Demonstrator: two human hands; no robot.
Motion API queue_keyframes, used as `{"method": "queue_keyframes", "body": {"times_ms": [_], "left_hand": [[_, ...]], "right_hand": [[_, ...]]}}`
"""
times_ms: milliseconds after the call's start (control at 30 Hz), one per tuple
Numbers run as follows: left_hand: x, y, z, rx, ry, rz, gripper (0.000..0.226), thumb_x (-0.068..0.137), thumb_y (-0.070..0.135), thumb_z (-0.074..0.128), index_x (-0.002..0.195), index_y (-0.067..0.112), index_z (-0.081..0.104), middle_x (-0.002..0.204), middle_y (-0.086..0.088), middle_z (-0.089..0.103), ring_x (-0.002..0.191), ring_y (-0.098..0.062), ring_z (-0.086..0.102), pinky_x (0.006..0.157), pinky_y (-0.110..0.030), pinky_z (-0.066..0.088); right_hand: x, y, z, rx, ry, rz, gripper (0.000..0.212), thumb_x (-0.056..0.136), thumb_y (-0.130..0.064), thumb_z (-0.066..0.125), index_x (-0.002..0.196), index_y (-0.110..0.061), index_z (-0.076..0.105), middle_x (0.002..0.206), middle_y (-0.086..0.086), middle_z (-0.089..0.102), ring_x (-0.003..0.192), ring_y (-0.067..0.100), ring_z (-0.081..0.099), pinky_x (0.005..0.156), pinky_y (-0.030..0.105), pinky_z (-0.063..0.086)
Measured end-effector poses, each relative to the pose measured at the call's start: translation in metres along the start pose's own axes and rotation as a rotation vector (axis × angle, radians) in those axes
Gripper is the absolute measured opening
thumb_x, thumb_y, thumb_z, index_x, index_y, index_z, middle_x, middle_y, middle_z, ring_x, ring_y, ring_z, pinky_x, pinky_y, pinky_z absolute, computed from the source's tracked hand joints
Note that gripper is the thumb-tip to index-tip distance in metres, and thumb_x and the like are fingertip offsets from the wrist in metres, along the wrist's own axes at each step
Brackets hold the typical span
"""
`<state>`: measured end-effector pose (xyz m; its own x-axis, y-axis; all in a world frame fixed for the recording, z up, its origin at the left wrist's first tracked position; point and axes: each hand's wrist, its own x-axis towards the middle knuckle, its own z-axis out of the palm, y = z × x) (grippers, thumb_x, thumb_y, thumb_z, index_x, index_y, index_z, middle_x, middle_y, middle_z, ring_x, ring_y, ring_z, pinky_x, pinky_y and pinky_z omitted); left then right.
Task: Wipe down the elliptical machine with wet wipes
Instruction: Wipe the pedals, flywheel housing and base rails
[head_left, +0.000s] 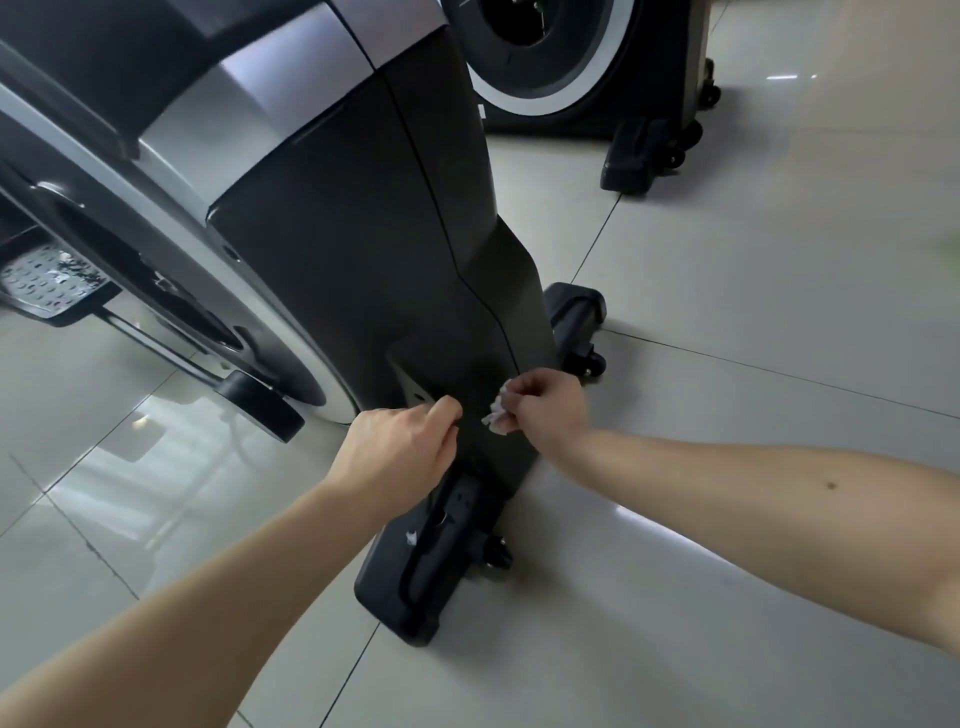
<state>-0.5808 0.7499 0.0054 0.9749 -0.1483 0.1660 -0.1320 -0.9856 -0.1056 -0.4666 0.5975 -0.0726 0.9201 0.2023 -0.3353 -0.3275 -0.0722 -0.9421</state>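
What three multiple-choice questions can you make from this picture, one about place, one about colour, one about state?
1. Where is the small white wet wipe?
A. On the floor tiles
B. In the right hand
C. On the perforated pedal

2. What colour is the elliptical machine's smooth plastic housing panel above the hands?
A. Dark grey
B. Red
C. Yellow

3. How is the wipe?
A. Spread flat
B. Sealed in a packet
C. Bunched up

Answers: B, the right hand pinches it against the panel's lower end; A, the panel shows dark grey; C, it is wadded into a lump.
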Motion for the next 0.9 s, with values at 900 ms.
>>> {"method": "queue_keyframes", "body": {"times_ms": [900], "left_hand": [[-0.008, 0.006, -0.011, -0.093, -0.154, -0.100, 0.016, 0.101, 0.029, 0.042, 0.094, 0.021, 0.055, 0.068, 0.006, 0.058, 0.057, -0.020, 0.056, 0.058, -0.039, 0.055]], "right_hand": [[-0.005, 0.044, 0.003, -0.059, -0.009, 0.305, 0.022, 0.095, 0.008, 0.055, 0.076, -0.003, 0.058, 0.074, 0.016, 0.062, 0.058, 0.022, 0.064, 0.056, 0.028, 0.054]]}}
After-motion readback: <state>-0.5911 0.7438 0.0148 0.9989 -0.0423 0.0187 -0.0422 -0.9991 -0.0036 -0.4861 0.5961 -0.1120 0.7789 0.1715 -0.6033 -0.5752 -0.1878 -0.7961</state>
